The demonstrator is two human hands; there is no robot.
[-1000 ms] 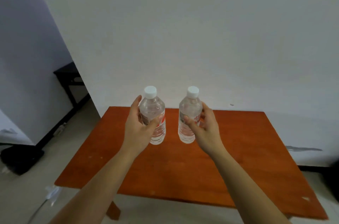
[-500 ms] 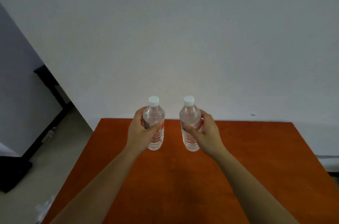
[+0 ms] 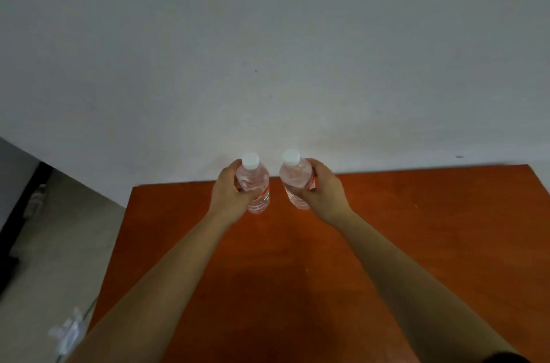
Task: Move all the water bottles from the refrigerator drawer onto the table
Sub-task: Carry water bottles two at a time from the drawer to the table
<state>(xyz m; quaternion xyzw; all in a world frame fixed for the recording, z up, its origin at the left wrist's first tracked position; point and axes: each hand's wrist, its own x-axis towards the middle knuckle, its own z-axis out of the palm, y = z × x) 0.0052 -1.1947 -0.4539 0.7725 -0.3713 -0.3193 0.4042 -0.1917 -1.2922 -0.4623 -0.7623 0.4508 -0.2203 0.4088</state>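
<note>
Left hand (image 3: 227,197) grips the left water bottle (image 3: 256,184), right hand (image 3: 324,191) the right water bottle (image 3: 293,179), each grip curled round the label band. Both are upright, side by side, near the far edge of the orange surface (image 3: 297,267); base contact not discernible. Judgement: lower straight, let go only once bases sit flat; the wall (image 3: 268,65) stands just behind that edge, with bare wood nearer and rightward.

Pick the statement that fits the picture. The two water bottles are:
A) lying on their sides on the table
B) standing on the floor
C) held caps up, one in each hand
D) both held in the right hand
C: the left hand grips the left bottle and the right hand grips the right bottle, white caps up, over the table.
</note>
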